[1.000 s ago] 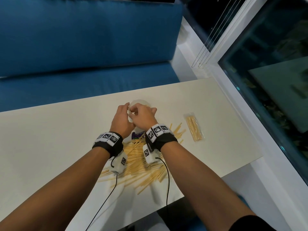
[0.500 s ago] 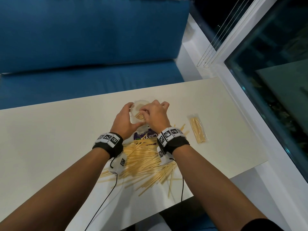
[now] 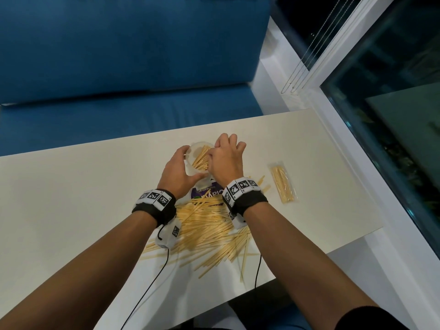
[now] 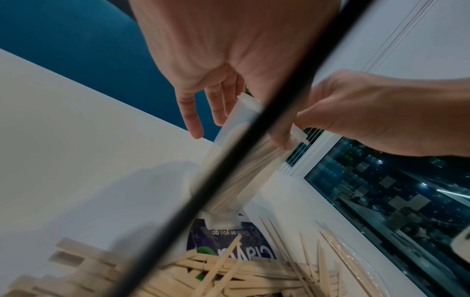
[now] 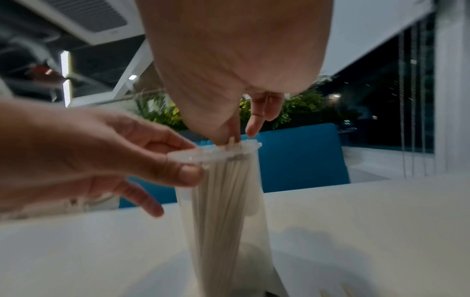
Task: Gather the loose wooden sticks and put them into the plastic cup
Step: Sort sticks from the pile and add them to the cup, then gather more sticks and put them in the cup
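A clear plastic cup stands on the white table, beyond a pile of loose wooden sticks. My left hand grips the cup near its rim, thumb on the near side. A bundle of sticks stands inside the cup. My right hand hovers over the cup's mouth. In the right wrist view its fingertips pinch the tops of the sticks at the rim. The left wrist view shows the cup and the loose sticks, partly crossed by a black cable.
A purple printed wrapper lies between cup and pile. A sealed clear packet of thin sticks lies to the right. A blue bench runs behind the table. A window borders the right side. The near table edge is just below the pile.
A bundle of sticks now stands in the cup, where none showed a second ago. My right hand has shifted to the cup's right rim. My left hand keeps its hold.
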The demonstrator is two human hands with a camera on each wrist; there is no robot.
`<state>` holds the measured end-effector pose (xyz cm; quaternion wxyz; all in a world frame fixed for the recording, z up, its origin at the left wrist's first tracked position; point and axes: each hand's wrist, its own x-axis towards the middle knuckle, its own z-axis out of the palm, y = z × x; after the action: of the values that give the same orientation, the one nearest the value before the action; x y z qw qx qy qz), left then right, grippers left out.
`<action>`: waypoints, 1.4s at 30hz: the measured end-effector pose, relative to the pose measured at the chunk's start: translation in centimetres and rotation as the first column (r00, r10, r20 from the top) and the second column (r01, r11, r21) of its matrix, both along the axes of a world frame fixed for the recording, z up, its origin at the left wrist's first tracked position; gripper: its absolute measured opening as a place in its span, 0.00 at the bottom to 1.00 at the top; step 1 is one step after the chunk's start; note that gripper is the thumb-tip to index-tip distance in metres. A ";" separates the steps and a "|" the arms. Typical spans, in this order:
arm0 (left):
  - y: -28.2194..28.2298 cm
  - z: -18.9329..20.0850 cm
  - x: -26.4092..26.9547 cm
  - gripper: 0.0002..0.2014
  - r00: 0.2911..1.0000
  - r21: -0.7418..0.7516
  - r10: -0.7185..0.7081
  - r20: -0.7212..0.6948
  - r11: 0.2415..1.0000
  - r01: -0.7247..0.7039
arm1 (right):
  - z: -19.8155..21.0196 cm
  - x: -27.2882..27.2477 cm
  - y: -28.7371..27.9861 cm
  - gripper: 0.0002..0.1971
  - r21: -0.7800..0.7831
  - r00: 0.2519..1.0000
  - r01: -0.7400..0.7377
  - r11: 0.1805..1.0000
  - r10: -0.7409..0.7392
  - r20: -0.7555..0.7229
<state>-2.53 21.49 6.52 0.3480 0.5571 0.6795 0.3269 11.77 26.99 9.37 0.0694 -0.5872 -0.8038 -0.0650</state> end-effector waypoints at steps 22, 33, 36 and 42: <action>-2.7 -0.4 -0.7 0.43 0.984 -0.160 -0.002 -0.175 0.987 -0.027 | 0.8 3.8 -4.9 0.21 -0.138 0.803 -0.245 0.960 0.120 -0.584; -13.7 -5.7 1.5 0.02 0.920 -0.292 -0.369 -0.134 0.901 0.320 | -4.8 12.7 -18.6 0.09 -0.715 0.405 0.167 0.679 -0.709 -0.578; -15.7 -7.1 3.2 0.04 0.867 -0.310 -0.472 -0.161 0.858 0.410 | -6.6 14.6 -22.7 0.12 -0.790 0.426 0.314 0.526 -0.822 -0.377; -16.4 -8.2 7.4 0.20 0.784 -0.259 -0.559 -0.271 0.826 0.500 | -8.3 14.7 -24.6 0.22 -0.885 0.246 0.362 0.293 -0.946 -0.212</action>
<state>4.88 5.12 -1.73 0.3522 0.7406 0.5696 0.0557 26.52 2.41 1.10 0.1223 -0.8378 -0.2832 0.4504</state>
